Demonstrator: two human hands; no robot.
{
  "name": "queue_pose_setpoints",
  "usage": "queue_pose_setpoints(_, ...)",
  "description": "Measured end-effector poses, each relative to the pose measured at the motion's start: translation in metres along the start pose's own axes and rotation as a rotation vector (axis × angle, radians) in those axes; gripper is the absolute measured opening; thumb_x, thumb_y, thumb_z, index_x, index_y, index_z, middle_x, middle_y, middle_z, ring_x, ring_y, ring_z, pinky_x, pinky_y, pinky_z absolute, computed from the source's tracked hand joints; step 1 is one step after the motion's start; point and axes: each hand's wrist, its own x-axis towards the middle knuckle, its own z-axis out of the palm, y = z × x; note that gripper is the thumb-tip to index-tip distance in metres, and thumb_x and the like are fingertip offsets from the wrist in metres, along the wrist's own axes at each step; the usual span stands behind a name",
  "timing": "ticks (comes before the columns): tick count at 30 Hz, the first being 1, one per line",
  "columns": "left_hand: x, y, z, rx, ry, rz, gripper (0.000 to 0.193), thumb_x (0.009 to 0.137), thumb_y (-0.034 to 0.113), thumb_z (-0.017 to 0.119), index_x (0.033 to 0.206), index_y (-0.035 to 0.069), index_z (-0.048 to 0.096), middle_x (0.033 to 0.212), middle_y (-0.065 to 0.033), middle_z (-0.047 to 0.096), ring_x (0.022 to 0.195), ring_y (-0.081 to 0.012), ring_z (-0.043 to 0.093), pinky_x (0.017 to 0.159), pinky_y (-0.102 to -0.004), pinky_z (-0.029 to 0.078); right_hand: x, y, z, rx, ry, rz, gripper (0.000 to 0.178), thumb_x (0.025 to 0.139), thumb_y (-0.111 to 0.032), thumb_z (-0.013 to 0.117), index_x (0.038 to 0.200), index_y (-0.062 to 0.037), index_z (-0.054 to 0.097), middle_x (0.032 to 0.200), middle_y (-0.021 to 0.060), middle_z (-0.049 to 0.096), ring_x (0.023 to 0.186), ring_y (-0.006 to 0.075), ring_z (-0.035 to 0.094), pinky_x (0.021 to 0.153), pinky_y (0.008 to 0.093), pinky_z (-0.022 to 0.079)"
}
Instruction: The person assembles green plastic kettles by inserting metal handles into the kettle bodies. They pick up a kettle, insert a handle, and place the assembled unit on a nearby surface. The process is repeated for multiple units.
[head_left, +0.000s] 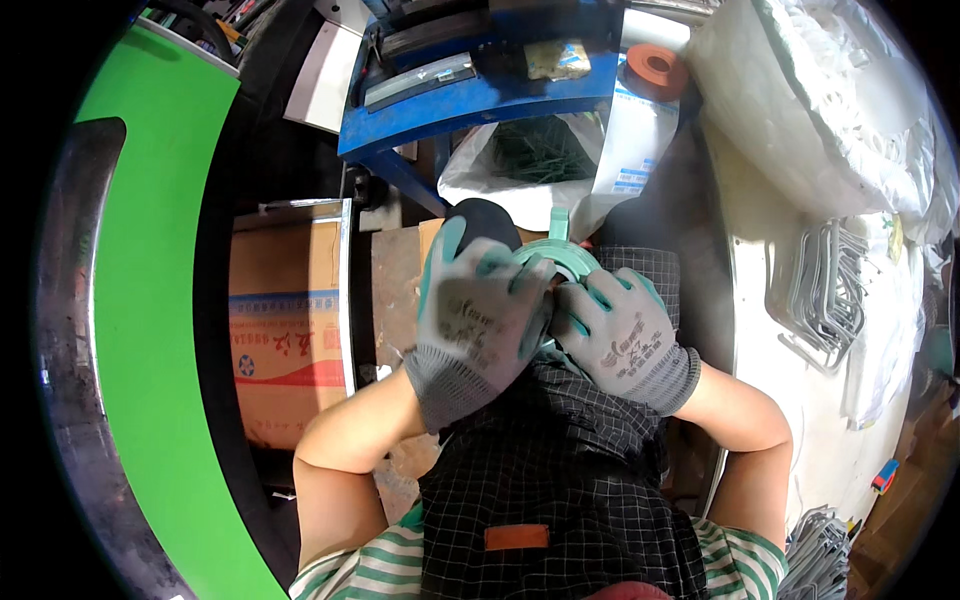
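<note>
Both my hands wear grey knit gloves with green palms and meet in front of my lap. A pale green ring-shaped thing (548, 252) with a white inner edge sits between them, and a short flat strip of it sticks up at the far side. My left hand (482, 310) has its fingers curled over the ring's near left part. On the near right part, my right hand (622, 330) is closed with bent fingers against the left fingertips. The gloves cover much of the ring, so its exact kind does not show.
Ahead stands a blue metal bench (480, 105) with an orange-brown tape roll (655, 72) on a white carton beside it. A white sack (540, 150) of thin green pieces is below. Bent metal hooks (828, 290) lie on the right table; a cardboard box (290, 330) is left.
</note>
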Motion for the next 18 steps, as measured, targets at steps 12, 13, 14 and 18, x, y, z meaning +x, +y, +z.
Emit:
queue_pose_setpoints(12,0.045,0.017,-0.003,-0.009,-0.04,0.201,0.027,0.07,0.022,0.076,0.09,0.005,0.068,0.117,-0.0137,0.058,0.126,-0.0383,0.05,0.12,-0.0639,0.029,-0.04,0.003,0.052,0.087,0.185,-0.039,0.038,0.099,-0.031,0.055,0.122,-0.001,0.06,0.134,0.0181,0.059,0.129,0.0367,0.056,0.112,0.0594,0.043)
queue_pose_setpoints(13,0.044,0.006,-0.005,-0.034,-0.063,0.215,0.028,0.069,0.023,0.076,0.09,0.006,0.069,0.116,-0.0138,0.058,0.126,-0.0394,0.05,0.119,-0.0627,0.03,-0.036,0.001,0.057,0.051,0.181,-0.03,0.037,0.098,-0.031,0.055,0.12,-0.001,0.061,0.132,0.0182,0.06,0.128,0.0374,0.057,0.111,0.0592,0.044)
queue_pose_setpoints(14,0.041,0.002,-0.005,-0.056,-0.082,0.21,0.029,0.068,0.023,0.077,0.091,0.007,0.07,0.116,-0.0139,0.058,0.126,-0.0405,0.049,0.118,-0.0615,0.031,-0.035,0.0,0.053,0.023,0.174,-0.038,0.036,0.097,-0.03,0.055,0.117,-0.001,0.062,0.13,0.0182,0.061,0.126,0.0382,0.058,0.11,0.0591,0.045)
queue_pose_setpoints(18,0.038,-0.004,-0.002,-0.081,-0.15,0.233,0.032,0.066,0.023,0.079,0.093,0.008,0.072,0.121,-0.0147,0.059,0.129,-0.0424,0.049,0.117,-0.0596,0.032,-0.021,-0.001,0.034,0.139,-0.051,0.009,0.033,0.096,-0.03,0.058,0.109,-0.0008,0.067,0.122,0.0168,0.067,0.12,0.0371,0.062,0.103,0.0566,0.05)
